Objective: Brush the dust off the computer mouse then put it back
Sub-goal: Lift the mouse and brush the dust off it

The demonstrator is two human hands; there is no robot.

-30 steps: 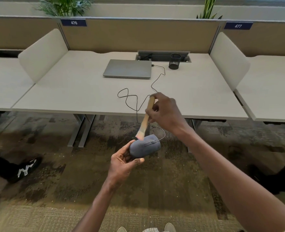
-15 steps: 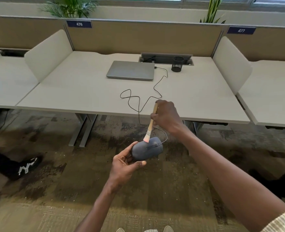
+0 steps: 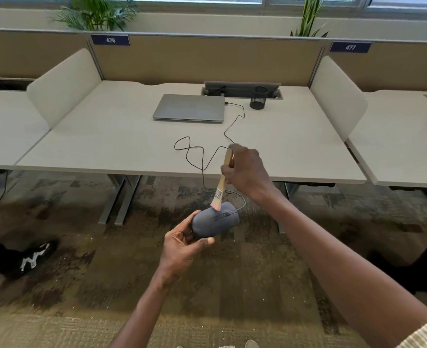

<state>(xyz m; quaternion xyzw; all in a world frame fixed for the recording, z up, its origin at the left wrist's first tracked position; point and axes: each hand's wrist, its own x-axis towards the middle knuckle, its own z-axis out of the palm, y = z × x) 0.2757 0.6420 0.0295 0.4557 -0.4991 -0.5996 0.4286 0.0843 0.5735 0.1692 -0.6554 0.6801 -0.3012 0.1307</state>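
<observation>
The left hand (image 3: 182, 247) holds the grey computer mouse (image 3: 215, 221) in the air, in front of the desk (image 3: 107, 136) and above the carpet (image 3: 245, 272); the fingers and the thumb are curled around the near end of the mouse, so the grip is closed on it; the far end with the wheel points away from the person. The right hand (image 3: 247, 172) grips the wooden handle of a small brush (image 3: 222, 183), its fingers wrapped around the upper part; the brush is tilted, and its pale bristles touch the top of the mouse near the wheel. A thin black cable (image 3: 202, 156) goes from the mouse up over the desk edge, makes loops on the desk top, and reaches the right side of a closed grey laptop (image 3: 190, 108); a black mesh pen cup (image 3: 258, 97) stands just beside the laptop, on its right; behind the desk, a divider carries a blue label with the number 476 (image 3: 110, 40). On the floor at the left a black shoe (image 3: 31, 257) of another person is visible.
</observation>
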